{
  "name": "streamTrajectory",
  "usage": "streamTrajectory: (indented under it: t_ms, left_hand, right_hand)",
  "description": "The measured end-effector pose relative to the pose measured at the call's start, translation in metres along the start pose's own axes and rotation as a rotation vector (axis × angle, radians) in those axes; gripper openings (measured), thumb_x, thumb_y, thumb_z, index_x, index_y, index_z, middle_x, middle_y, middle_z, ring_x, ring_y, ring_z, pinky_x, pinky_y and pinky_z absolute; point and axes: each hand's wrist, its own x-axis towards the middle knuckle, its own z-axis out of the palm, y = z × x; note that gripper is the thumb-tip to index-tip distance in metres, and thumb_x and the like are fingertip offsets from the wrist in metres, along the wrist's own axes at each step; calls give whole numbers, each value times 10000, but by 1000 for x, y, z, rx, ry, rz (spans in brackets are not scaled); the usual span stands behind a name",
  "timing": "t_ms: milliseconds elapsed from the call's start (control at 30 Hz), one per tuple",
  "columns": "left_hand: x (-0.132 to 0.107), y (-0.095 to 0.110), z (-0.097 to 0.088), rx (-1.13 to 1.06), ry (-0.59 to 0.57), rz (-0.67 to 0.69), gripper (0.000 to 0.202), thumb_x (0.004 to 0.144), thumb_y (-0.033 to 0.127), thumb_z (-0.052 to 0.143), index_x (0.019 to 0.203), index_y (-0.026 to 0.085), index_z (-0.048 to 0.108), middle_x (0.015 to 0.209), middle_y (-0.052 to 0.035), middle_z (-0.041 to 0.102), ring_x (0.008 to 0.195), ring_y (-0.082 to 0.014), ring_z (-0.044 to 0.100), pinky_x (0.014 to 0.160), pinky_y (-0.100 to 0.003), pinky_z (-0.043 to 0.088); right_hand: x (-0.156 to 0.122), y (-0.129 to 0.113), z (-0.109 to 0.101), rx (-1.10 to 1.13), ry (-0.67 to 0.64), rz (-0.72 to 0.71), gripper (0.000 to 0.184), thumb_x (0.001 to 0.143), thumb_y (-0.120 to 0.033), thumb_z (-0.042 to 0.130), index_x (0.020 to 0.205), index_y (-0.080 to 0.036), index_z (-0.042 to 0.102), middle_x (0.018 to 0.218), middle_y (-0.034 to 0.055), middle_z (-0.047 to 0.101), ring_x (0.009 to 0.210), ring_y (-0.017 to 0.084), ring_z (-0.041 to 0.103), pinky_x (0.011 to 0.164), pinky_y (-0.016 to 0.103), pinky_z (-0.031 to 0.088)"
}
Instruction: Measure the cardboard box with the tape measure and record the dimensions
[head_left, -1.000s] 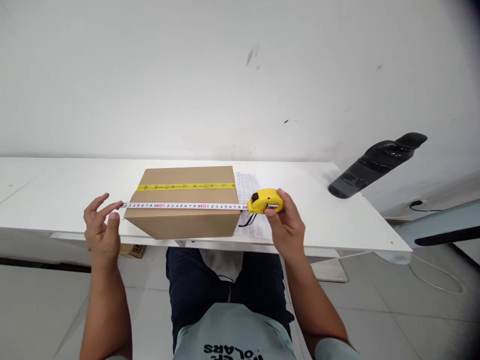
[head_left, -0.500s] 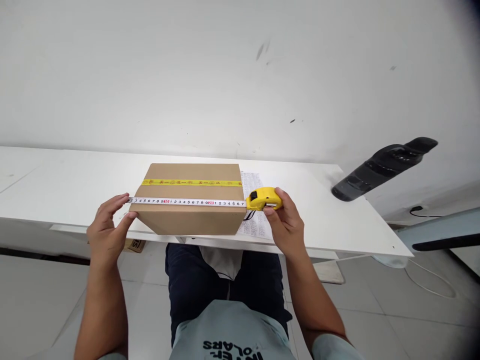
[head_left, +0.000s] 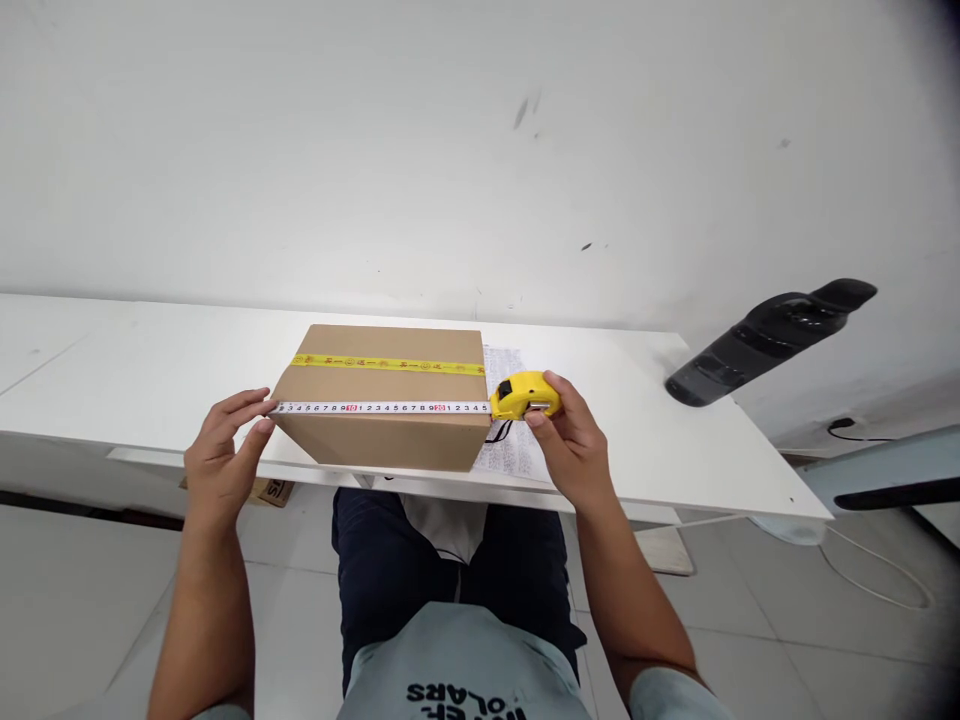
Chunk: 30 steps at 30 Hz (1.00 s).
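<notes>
Currently, a box [head_left: 390, 388] is set close to the front edge of the table [head_left: 637, 430], its top crossed lengthwise by a yellow strip [head_left: 390, 364]. Along the near side of that top, a blade [head_left: 390, 408] is stretched from the left edge to the right, its 10 and 20 printed in red. By the right hand [head_left: 576, 450], the tape measure [head_left: 525, 395] is pinched between thumb and fingers just beside the box's right edge; whether the two are touching cannot be told. By the left hand [head_left: 223, 455], the blade's free end is met with the fingertips at the box's left edge, while the thumb is placed just below, near the corner; whether the blade is gripped or only steadied cannot be told. Beneath the tape measure, a black strap [head_left: 499, 432] is seen over a paper [head_left: 510, 458], which is laid to the right of the box and reaches towards the table's front edge; its print is too small to be read. Near the table's back right corner, close to the right edge, a dark bottle [head_left: 757, 350] is stood. Below the front edge, another carton [head_left: 270, 491] is partly hidden.
</notes>
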Motion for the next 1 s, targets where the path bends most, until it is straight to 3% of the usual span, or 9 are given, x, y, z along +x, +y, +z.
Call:
streamTrajectory:
  t_ms: [167,333,500,667,767,833,900,933,1000]
  left_hand:
    - [3,-2,4,51,-82,-7,328,995,424,615,1271,279,716,1330,-40,703,1271,-207,641,1164,-432,489]
    - [-2,-3,10,41,-67,8,410,954,447,673,1321,263,673,1397,-60,665,1313,-227,619,1157,-439,500]
    - [-4,7,15,103,-43,65,436,925,408,726,1330,263,654,1471,-48,627,1383,-229,581,1205,-464,458]
    - [-3,6,11,223,125,236,267,904,324,767,1152,235,731,1210,-40,771,1142,-218,717,1050,-450,554]
    - [-17,10,2,402,263,365,176,913,275,749,1084,234,749,985,-21,804,962,-197,726,925,-388,568]
    - [-35,26,-1,414,256,444,149,916,254,738,1064,235,739,905,-15,792,893,-188,705,914,-374,556]
    - [-55,55,6,342,99,557,87,927,220,717,1011,244,719,877,6,783,814,-161,690,975,-374,529]
    - [-64,72,14,304,-35,622,73,931,199,711,984,250,710,871,25,782,772,-139,686,1017,-370,506]
    - [-79,104,37,169,-124,743,120,892,175,768,977,229,703,851,43,784,741,-107,694,1064,-354,478]
  right_hand:
    - [-8,-11,0,-80,21,-44,478,980,-304,664,1450,-339,587,1353,81,675,1209,249,663,1057,463,554]
    - [-14,-25,1,-94,30,-28,503,992,-266,643,1478,-364,556,1370,70,666,1216,234,657,1057,453,554]
    - [-11,-24,2,-107,35,-22,490,990,-290,650,1471,-344,570,1352,80,678,1199,235,667,1038,441,564]
    - [-11,-23,1,-35,48,-10,477,972,-280,680,1433,-371,603,1339,58,690,1190,235,671,1048,451,554]
    - [-20,-29,-4,82,127,23,474,917,-313,755,1376,-354,646,1298,65,709,1147,240,688,995,428,586]
    - [-30,-35,-7,176,142,100,468,865,-359,812,1313,-321,683,1226,76,733,1062,238,716,907,392,620]
    - [-43,-41,-6,289,89,210,457,829,-401,845,1254,-303,709,1123,71,757,965,227,734,823,358,635]
    - [-51,-44,-3,352,45,272,449,821,-412,851,1235,-304,715,1090,65,763,933,220,737,794,343,635]
    - [-67,-48,6,481,-32,404,452,819,-416,856,1236,-321,710,1084,53,768,925,204,735,786,318,627]
